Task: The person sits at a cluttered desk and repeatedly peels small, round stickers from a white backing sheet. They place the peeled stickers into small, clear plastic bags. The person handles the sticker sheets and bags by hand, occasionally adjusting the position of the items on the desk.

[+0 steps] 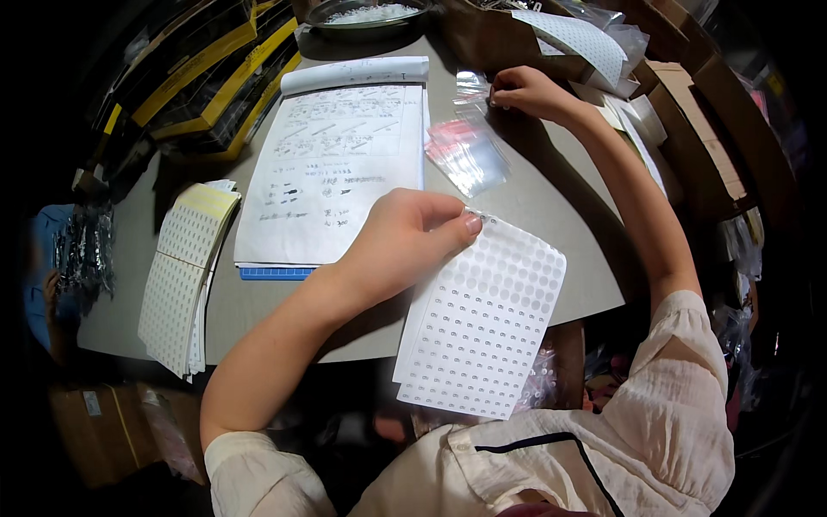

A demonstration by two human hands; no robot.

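Note:
My left hand [398, 237] pinches white sheets of small round stickers [482, 327] by their top edge, thumb in front. The sheets hang tilted over the table's near edge; several upper rows look like bare grey circles, the lower rows carry tiny print. At the far right of the table, my right hand [536, 93] is closed, thumb and fingertips together beside small clear plastic bags [470, 88]. Whatever lies between those fingertips is too small to make out. Just nearer lies a fanned pile of clear zip bags [478, 164] with red parts.
A clipboard of handwritten papers [336, 164] fills the middle of the grey table [362, 345]. More sticker sheets [185, 267] lie left. Behind stand a metal bowl [366, 15] of white bits and yellow-black boxes [215, 86]. Cardboard boxes [698, 129] line the right. Someone in blue [47, 276] is at far left.

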